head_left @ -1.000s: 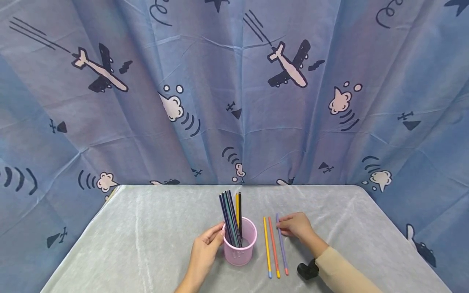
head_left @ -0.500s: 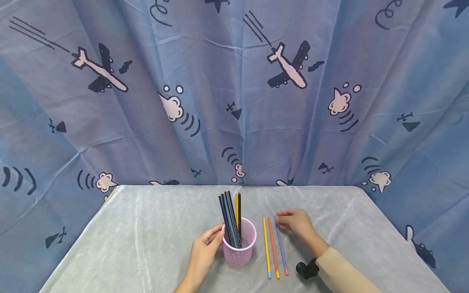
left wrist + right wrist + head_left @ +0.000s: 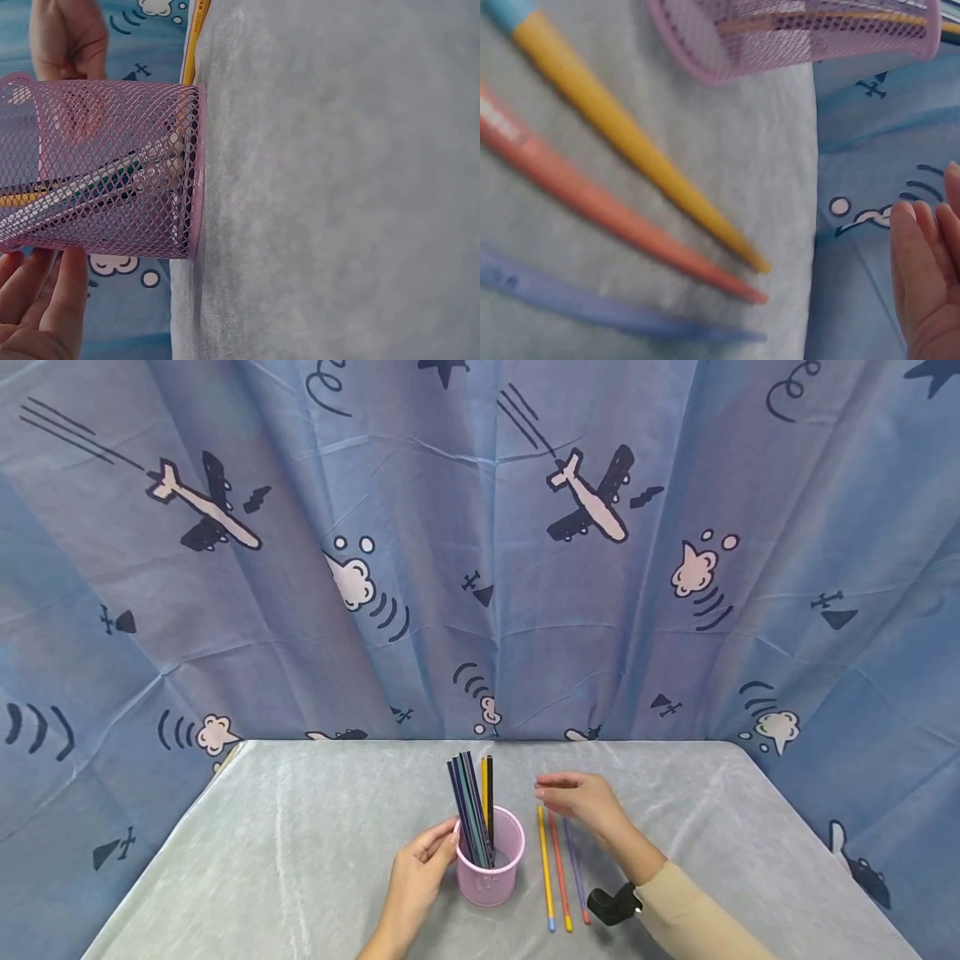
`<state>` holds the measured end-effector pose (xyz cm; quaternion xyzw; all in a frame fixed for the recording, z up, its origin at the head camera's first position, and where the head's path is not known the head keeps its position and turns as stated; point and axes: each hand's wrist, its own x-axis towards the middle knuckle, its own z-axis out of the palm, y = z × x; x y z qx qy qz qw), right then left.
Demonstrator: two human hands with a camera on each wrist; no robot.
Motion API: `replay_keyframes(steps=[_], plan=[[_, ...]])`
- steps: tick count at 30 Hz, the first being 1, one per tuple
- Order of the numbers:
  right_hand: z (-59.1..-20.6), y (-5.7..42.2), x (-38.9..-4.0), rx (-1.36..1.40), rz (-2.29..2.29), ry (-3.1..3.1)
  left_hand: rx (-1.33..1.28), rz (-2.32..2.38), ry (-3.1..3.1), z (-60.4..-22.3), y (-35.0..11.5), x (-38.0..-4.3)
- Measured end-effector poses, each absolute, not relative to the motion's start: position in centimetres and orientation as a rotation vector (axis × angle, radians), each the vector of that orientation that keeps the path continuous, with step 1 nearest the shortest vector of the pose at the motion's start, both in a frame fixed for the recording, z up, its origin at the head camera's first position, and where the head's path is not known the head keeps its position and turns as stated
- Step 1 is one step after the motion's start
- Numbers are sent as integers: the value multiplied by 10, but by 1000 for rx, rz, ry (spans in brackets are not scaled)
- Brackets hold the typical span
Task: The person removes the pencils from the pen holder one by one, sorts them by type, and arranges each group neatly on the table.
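Observation:
A pink mesh pen cup (image 3: pixel 486 885) stands upright on the table, holding several dark pencils (image 3: pixel 468 810) and a yellow one (image 3: pixel 485 789). My left hand (image 3: pixel 416 877) rests its thumb and fingertips against the cup's left side near the rim; the left wrist view shows these fingers (image 3: pixel 66 292) nearly straight at the mesh. To the right of the cup lie a yellow pencil (image 3: pixel 546 868), an orange-red pencil (image 3: pixel 559 872) and a purple pencil (image 3: pixel 575 877), roughly side by side. Over their far ends hovers my right hand (image 3: pixel 588 802), fingers extended and holding nothing.
A pale grey cloth covers the table (image 3: pixel 337 843). Behind its far edge hangs a blue curtain (image 3: pixel 420 568) with aeroplane prints. A black wrist camera (image 3: pixel 613 904) sits at the right sleeve, close to the near ends of the pencils.
The right hand has let go of the purple pencil and moved left and away, above the pencils' far ends. The purple pencil's far end has shifted slightly left. My left hand has stayed put.

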<state>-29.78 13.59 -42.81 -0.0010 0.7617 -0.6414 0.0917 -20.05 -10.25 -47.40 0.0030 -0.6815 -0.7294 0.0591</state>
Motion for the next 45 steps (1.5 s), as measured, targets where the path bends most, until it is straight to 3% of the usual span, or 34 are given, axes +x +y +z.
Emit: replay_keyframes(steps=[45], plan=[[-412, 83, -292, -289, -1951, 2102, -14, -2185, -2086, -472, -104, -200]])
